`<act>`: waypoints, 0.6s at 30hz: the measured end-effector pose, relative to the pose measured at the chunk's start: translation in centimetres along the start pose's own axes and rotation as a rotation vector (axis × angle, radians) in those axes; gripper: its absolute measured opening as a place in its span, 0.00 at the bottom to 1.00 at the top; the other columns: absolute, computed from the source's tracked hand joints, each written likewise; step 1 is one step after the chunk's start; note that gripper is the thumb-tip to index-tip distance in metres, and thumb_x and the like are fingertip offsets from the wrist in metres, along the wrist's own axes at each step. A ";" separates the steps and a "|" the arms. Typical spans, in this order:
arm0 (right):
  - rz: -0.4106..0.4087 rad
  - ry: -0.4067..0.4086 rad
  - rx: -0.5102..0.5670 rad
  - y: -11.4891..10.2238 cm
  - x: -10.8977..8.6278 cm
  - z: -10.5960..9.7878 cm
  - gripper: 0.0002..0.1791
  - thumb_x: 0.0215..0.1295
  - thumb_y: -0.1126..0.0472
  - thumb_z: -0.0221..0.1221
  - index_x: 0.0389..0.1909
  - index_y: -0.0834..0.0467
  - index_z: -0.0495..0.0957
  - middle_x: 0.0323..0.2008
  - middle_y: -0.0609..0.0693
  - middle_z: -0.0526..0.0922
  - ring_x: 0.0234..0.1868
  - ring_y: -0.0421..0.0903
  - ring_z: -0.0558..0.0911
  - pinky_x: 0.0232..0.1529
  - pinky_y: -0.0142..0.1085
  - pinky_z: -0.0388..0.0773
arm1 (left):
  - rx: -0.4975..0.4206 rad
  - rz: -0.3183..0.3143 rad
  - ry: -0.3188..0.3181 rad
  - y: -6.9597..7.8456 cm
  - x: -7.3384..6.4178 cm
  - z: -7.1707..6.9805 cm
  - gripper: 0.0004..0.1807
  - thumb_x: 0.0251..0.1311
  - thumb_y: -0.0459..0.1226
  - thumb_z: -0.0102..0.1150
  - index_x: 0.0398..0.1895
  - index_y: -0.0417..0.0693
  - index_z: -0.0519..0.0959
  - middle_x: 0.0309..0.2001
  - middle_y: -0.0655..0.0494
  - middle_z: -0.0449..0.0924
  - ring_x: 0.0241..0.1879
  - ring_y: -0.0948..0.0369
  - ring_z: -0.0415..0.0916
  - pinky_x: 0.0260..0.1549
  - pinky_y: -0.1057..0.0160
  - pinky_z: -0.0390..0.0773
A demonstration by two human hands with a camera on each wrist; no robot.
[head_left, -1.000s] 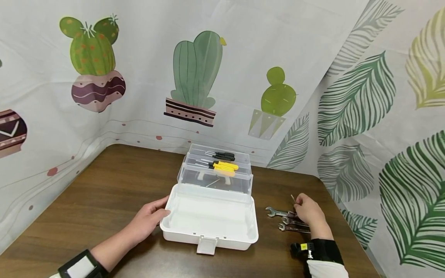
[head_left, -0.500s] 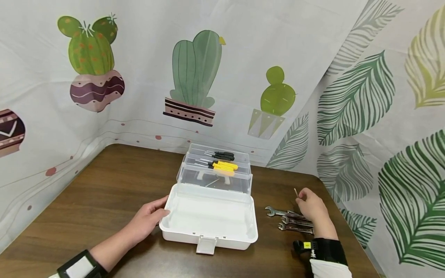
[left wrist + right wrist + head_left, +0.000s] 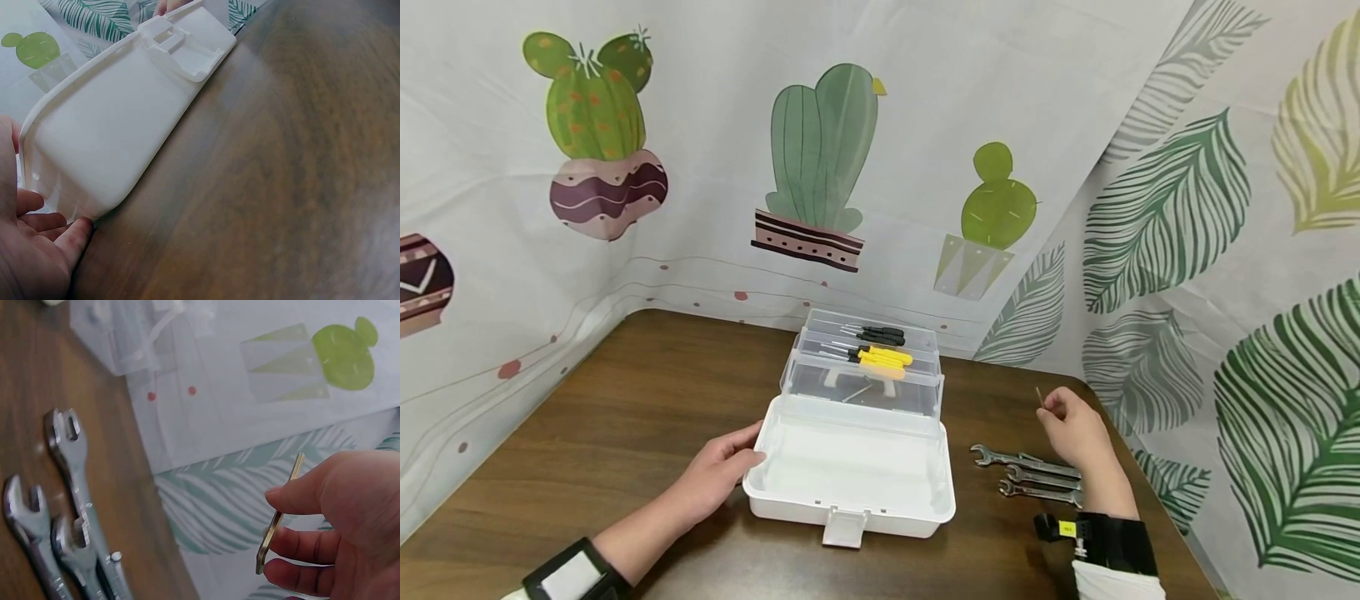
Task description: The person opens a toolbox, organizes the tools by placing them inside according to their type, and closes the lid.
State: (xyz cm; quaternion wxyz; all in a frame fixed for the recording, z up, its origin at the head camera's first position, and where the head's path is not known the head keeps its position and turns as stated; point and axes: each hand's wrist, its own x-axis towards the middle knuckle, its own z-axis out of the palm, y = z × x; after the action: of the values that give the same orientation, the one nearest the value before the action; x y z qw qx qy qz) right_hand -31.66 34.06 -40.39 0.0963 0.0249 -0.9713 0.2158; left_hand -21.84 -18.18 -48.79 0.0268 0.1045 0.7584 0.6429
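My left hand [image 3: 724, 468] grips the left side of an open white toolbox [image 3: 850, 522], its thumb on the rim. In the left wrist view, that hand's fingers [image 3: 74, 240] lie against the toolbox's corner. On the right, my right hand [image 3: 1075, 427] is raised above the table and pinches a thin, brassy hex key [image 3: 279, 515] between thumb and fingers. Several silver wrenches lie below that hand; the uppermost wrench [image 3: 1011, 460] points its jaw end towards the toolbox. A small metal piece [image 3: 115, 557] lies beside them, its kind unclear.
Clear fold-out trays [image 3: 917, 408] rise behind the toolbox, holding yellow-handled screwdrivers [image 3: 887, 360] and black-handled screwdrivers [image 3: 883, 335]. The front latch [image 3: 844, 529] hangs down. A printed cloth [image 3: 715, 167] hangs behind the brown table [image 3: 662, 375].
My right hand has lifted away from the wrenches, upward and slightly right, with the hex key held in it. More of the wrenches now shows. My left hand stays on the toolbox.
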 end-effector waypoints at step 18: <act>-0.106 0.166 0.081 -3.6 -1.3 -1.9 0.08 0.73 0.58 0.60 0.41 0.59 0.77 0.33 0.54 0.81 0.34 0.49 0.75 0.36 0.40 0.71 | -0.027 -0.006 -0.020 -0.2 0.0 0.0 0.33 0.74 0.35 0.50 0.78 0.32 0.58 0.74 0.32 0.65 0.55 0.68 0.78 0.49 0.70 0.81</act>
State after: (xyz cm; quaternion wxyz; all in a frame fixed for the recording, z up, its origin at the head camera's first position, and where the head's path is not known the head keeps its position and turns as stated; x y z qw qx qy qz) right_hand -29.76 31.61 -37.47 0.1867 0.0620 -0.9478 0.2509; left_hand -21.91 -18.24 -48.97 0.0379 0.1081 0.7497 0.6518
